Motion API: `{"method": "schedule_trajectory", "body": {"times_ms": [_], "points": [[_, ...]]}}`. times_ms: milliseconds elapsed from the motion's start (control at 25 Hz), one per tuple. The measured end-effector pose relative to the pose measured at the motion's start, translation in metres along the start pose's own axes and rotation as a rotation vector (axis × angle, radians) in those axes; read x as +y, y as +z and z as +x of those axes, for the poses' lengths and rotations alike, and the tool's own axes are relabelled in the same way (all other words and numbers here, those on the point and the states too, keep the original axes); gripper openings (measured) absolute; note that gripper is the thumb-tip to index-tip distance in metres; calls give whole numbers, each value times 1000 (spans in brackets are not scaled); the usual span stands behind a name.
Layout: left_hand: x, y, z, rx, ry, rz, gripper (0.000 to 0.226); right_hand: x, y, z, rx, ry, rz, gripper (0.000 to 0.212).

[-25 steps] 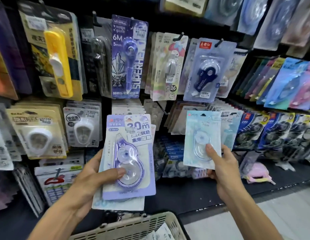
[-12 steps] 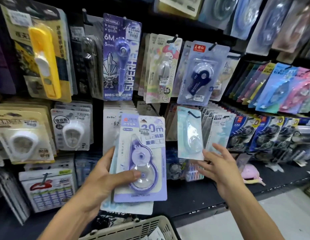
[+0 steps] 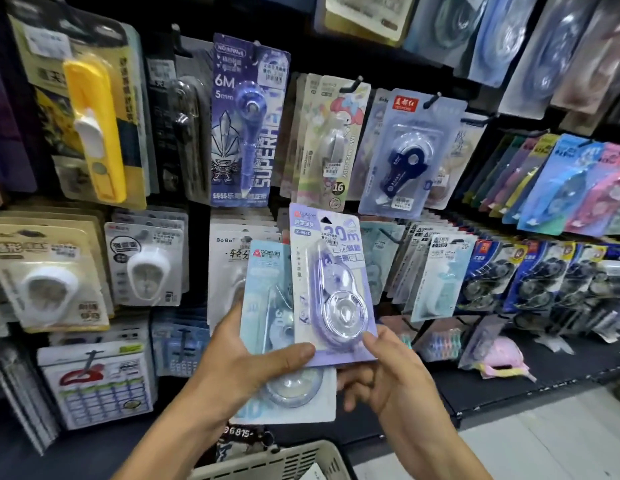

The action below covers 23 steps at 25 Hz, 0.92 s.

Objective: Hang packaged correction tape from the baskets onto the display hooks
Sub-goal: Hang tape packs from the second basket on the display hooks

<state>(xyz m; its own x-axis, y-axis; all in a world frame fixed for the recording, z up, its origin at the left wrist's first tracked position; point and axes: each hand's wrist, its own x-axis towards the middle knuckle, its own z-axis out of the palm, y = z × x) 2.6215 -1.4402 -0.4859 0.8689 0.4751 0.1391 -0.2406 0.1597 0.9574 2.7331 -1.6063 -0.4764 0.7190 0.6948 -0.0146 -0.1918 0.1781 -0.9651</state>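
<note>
Right hand (image 3: 388, 372), empty and reaching toward the hooks half a second ago, now at the lower right corner of the purple pack (image 3: 331, 282), thumb on its face, grip pinching it; pale blue pack, then just hung, now among the hung row (image 3: 436, 278). Left hand (image 3: 246, 368) still clamped on the fanned stack: purple pack in front, blue pack (image 3: 263, 299) behind, upright before the display. Basket (image 3: 284, 462) rim below the wrists; open floor (image 3: 543, 441) at lower right.
</note>
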Motion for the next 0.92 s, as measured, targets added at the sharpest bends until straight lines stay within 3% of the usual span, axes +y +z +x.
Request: {"method": "schedule_trajectory", "body": {"times_ms": [120, 320, 440, 720, 920], "points": [[-1, 5, 2, -13, 64, 109, 72, -2, -4, 8, 57, -14, -75, 39], [4, 0, -1, 116, 93, 86, 68, 2, -33, 22, 325, -117, 130, 18], [8, -4, 1, 195, 144, 65, 66, 2, -61, 25, 476, -97, -5, 16], [9, -4, 3, 228, 136, 39, 68, -1, -77, 26, 633, -149, -29, 25], [8, -4, 4, 219, 129, 39, 70, -8, -73, 33, 655, -84, -11, 26]]}}
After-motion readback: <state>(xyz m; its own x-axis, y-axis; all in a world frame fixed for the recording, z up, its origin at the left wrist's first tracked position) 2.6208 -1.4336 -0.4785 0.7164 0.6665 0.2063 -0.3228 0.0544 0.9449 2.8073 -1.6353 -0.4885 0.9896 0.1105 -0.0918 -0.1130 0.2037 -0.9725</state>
